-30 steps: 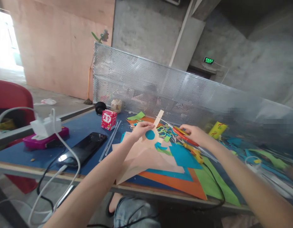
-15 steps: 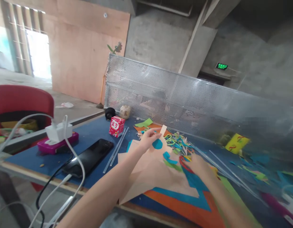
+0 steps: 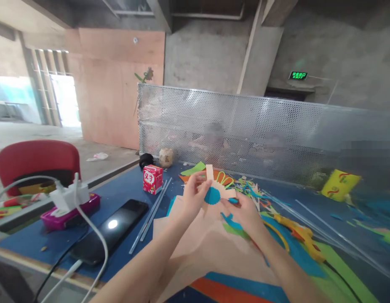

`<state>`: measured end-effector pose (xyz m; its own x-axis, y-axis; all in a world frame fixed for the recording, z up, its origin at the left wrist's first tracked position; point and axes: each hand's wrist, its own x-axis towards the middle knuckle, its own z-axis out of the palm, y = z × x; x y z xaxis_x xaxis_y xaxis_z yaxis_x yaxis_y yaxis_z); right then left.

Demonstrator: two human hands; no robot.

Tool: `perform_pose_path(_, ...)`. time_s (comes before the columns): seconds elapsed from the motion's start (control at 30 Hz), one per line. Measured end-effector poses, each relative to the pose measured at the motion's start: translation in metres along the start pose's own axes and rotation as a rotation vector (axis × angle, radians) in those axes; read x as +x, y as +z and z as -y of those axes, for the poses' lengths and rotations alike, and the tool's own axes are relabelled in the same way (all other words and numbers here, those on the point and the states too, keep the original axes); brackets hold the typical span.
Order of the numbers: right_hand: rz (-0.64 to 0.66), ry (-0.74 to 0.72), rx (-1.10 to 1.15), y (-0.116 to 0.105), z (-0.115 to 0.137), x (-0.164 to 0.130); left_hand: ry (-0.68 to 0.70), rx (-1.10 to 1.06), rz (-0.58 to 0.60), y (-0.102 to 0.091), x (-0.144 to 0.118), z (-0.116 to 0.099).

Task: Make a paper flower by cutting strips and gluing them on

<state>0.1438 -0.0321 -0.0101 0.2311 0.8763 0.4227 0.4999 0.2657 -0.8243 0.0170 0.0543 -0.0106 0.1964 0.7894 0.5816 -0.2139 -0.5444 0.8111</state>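
Observation:
A paper cutout with a blue scalloped disc and peach paper tabs is held up over the table. My left hand pinches its left side between thumb and fingers. My right hand is closed at the cutout's right edge, by another peach tab. Some blue shows at its fingertips, too small to make out. Yellow-green paper loops stand just behind the cutout. Below the hands lie peach paper sheets and a curved blue paper scrap.
A yellow glue gun lies on the right over blue and green sheets. Paper scraps are scattered behind. At left are a black phone, clear glue sticks, a red box and a purple power strip. A perforated metal screen stands behind.
My right hand has moved left and up from the red loops on the table to the cutout's right edge. My left hand keeps its pinch. The view has shifted, showing the glue gun more fully.

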Motion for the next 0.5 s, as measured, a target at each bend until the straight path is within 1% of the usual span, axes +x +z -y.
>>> perform_pose_path(0.1, -0.016, 0.019, 0.041, -0.011, -0.010, -0.002, 0.382, 0.458, -0.090, -0.009, 0.000, -0.010)
perform_pose_path(0.13, -0.007, 0.041, 0.043, -0.016, -0.012, -0.004, 0.477, 0.594, -0.084, -0.012, -0.001, -0.013)
perform_pose_path(0.17, 0.000, 0.057, 0.041, -0.020, -0.013, -0.005, 0.548, 0.704, -0.039, -0.014, -0.001, -0.016)
perform_pose_path(0.2, 0.006, 0.060, 0.042, -0.023, -0.014, -0.006, 0.578, 0.780, 0.019, -0.016, -0.001, -0.019)
perform_pose_path(0.27, 0.009, 0.035, 0.054, -0.027, -0.015, -0.007, 0.606, 0.851, 0.115, -0.018, -0.002, -0.022)
perform_pose_path(0.33, 0.001, 0.002, 0.068, -0.029, -0.015, -0.007, 0.591, 0.839, 0.181, -0.017, -0.003, -0.023)
perform_pose_path(0.4, -0.002, -0.013, 0.059, -0.029, -0.016, -0.007, 0.547, 0.773, 0.231, -0.015, -0.003, -0.023)
perform_pose_path(0.5, -0.005, -0.038, 0.004, -0.029, -0.017, -0.008, 0.442, 0.616, 0.300, -0.012, -0.003, -0.021)
